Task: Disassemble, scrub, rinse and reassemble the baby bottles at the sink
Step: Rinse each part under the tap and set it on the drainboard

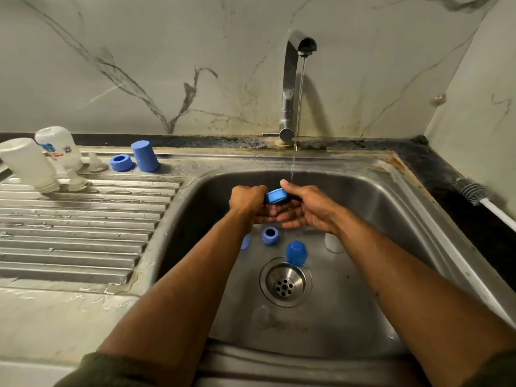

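Under the tap (pixel 296 79), left hand (pixel 247 201) and right hand (pixel 304 209) both curl fingers around a blue ring (pixel 276 196), apparently rinsing it; next, probably turning it through the stream.

Blue collar (pixel 276 196); steel-grey sink (pixel 391 208); white, grey-veined wall (pixel 167 65).

Both forearms were bare from wrist to elbow above the sink (pixel 391 196), the left hand (pixel 247 201) and right hand (pixel 305 209) wore no gloves, and dark olive sleeves were bunched near the elbows.
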